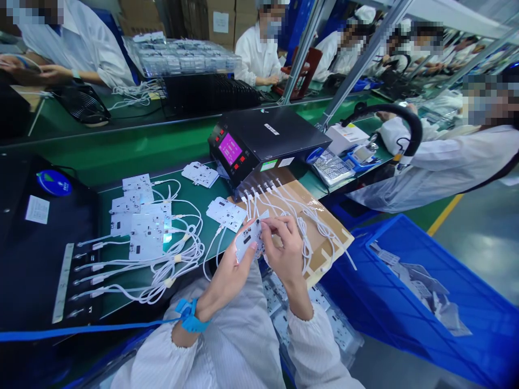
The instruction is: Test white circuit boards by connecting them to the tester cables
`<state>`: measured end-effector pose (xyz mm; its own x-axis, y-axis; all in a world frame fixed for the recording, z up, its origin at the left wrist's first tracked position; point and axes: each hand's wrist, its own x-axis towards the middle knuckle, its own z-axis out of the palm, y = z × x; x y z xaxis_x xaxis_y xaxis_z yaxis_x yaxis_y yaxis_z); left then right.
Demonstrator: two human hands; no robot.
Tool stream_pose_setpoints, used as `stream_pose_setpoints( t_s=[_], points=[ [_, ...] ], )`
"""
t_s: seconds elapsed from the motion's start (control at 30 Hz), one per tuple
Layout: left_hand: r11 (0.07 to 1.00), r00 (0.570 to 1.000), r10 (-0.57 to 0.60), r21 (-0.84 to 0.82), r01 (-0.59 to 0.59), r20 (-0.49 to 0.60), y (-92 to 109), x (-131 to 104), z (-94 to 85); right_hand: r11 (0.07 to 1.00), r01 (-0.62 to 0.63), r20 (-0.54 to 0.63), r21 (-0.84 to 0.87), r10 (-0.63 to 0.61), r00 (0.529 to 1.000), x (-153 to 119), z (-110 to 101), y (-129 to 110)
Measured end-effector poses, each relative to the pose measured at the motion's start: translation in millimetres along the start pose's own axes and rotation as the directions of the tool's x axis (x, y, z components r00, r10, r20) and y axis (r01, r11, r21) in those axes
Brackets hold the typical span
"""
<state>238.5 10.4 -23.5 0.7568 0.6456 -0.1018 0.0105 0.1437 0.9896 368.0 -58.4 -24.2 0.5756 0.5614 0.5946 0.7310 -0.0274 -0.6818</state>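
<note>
We hold the white circuit board (246,239) in our left hand (232,265), thumb laid across its face; the fingers beneath it are hidden. Our right hand (286,246) forms a narrow pinch, thumb and index fingertip drawn close at the board's upper right edge; we cannot tell whether they meet or what lies between them. The board is above the near edge of the green bench (195,194), just beside a second board (227,213).

White circuit board (245,237) in fingers (246,260)
</note>
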Motion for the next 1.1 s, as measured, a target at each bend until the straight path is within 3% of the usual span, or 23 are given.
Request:
stream_pose_setpoints(
  t_s=[0.3,0.47,0.63,0.77,0.9,1.1],
  points=[
    [0.998,0.999,0.044,0.040,-0.045,0.023,4.5,-2.2,2.2,0.999,-0.052,-0.018,0.003,0.052,0.998,-0.9,3.0,0.8],
    [0.993,0.998,-0.064,-0.103,0.061,-0.024,0.3,6.3,7.1,0.997,-0.071,0.030,-0.017,0.072,0.997,-3.9,2.2,-2.0],
    [0.988,0.998,-0.057,-0.147,0.054,-0.012,-12.0,13.4,12.4,0.975,-0.071,-0.112,-0.209,0.048,0.993,-42.3,-27.8,-7.8],
    [0.991,0.998,-0.044,-0.130,0.039,-0.034,-17.8,13.0,18.1,0.930,-0.157,-0.025,-0.332,0.158,0.987,-78.5,-48.0,2.7],
    [0.990,0.999,-0.041,-0.133,0.039,-0.011,-18.6,9.9,26.8,0.933,-0.178,0.027,-0.312,0.196,0.980,-92.9,-45.3,17.1],
    [0.994,1.000,-0.003,-0.109,0.004,0.013,-26.8,12.6,31.9,0.937,-0.206,-0.029,-0.282,0.206,0.978,-95.8,-35.5,28.1]
  ],
)
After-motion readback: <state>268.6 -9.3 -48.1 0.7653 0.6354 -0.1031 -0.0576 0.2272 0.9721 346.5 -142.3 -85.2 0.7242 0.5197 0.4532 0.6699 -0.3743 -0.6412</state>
